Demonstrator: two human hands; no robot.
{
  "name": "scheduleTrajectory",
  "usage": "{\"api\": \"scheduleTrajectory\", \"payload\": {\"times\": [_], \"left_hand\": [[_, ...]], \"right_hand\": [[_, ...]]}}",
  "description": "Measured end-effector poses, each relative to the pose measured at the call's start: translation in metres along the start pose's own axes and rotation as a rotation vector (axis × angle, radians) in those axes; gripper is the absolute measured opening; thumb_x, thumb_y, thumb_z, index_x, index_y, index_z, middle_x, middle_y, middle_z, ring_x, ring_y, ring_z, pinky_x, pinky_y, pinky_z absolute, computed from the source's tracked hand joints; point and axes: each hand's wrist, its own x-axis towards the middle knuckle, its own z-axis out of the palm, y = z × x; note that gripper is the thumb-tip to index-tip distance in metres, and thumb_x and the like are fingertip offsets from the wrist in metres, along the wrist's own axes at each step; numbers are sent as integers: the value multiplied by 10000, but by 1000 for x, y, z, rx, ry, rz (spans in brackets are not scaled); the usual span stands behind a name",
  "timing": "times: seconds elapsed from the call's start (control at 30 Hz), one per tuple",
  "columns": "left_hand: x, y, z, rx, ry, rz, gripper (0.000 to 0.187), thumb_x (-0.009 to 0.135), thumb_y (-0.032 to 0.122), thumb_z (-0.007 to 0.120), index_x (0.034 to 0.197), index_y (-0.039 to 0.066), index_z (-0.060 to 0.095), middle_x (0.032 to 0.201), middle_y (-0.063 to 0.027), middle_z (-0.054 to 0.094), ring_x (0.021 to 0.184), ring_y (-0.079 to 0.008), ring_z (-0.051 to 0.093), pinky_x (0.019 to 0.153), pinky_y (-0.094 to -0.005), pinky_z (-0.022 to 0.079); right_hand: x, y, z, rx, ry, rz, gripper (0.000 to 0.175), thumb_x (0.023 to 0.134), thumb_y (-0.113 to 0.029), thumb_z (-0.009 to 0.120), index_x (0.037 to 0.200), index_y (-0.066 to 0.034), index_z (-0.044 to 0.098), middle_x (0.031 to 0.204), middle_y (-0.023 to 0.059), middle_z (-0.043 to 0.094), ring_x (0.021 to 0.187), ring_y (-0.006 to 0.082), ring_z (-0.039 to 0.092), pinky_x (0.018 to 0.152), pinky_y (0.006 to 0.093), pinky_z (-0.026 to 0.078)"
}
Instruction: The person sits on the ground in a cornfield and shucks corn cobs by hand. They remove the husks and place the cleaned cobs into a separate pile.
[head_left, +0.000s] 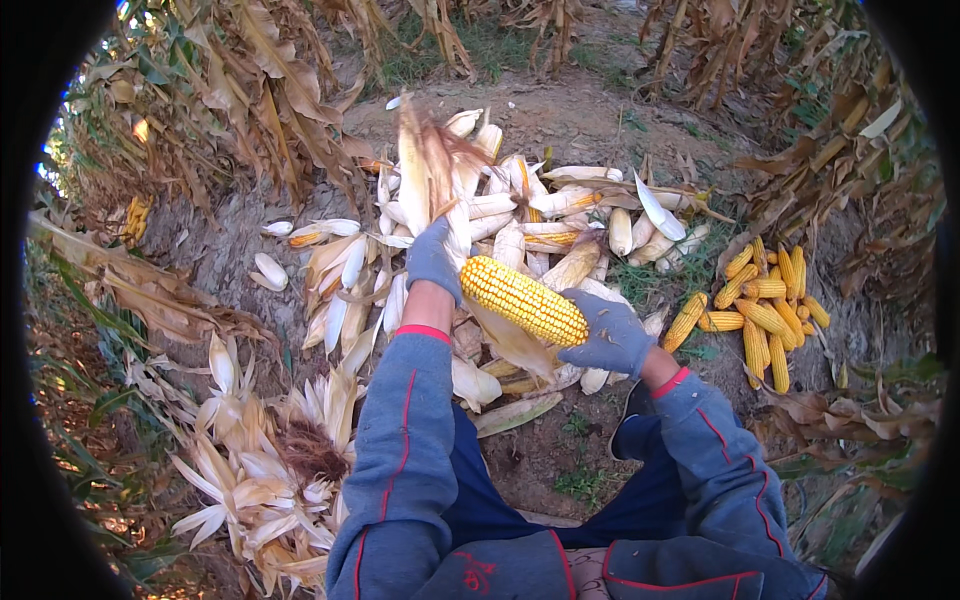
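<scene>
A bare yellow ear of corn (525, 301) lies slantwise between my two gloved hands. My right hand (609, 334), in a grey glove, grips its lower right end. Pale dry husks with brown silk (431, 169) are bunched in my left hand (435, 259), which closes around them at the ear's upper left end. Whether the husks are still joined to the ear there is hidden by the glove. One loose husk leaf (506, 337) hangs beneath the ear. Under and beyond my hands spreads a heap of corn ears in their husks (559, 199), some showing yellow kernels.
Several husked ears (772, 311) are piled on the soil to the right. Stripped husks (262, 480) form a heap at the lower left, beside my left sleeve. Dry corn stalks (277, 82) stand around the dirt patch (577, 112). More yellow ears (136, 217) show at the far left.
</scene>
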Motion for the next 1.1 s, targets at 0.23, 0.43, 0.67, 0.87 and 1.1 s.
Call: {"api": "scheduleTrajectory", "payload": {"times": [0.23,0.43,0.67,0.87,1.1], "left_hand": [[-15,19,15,-147,15,61,266,946,277,422,881,67,572,628,-110,559,521,-270,544,588,-471,515],[-32,28,26,-201,135,289,328,952,347,403,722,124,473,498,-18,371,391,-184,406,485,-432,498],[-43,45,37,-312,300,407,300,934,378,370,768,144,458,542,-3,385,467,-168,409,452,-379,453],[-39,44,13,-330,97,145,286,919,376,396,767,147,475,549,-3,393,431,-196,375,434,-377,383],[-22,98,-83,136,706,428,442,886,453,494,1118,77,476,900,-129,534,696,-280,540,558,-456,489]], "right_hand": [[6,-16,4,-58,67,26,844,650,-365,739,1363,-67,401,1172,200,588,1060,330,590,905,377,474],[9,-38,14,127,88,132,852,636,-372,747,1362,-85,405,1142,192,611,1007,330,617,873,385,490],[5,-60,41,611,118,214,872,652,-400,763,1343,-3,409,1116,173,625,947,251,640,851,346,503],[13,-28,33,917,89,279,767,700,-181,765,1352,-5,401,1074,95,616,865,127,611,673,270,532],[11,15,9,700,250,522,684,675,-274,794,1231,3,510,947,110,658,773,182,640,689,309,535]]}}
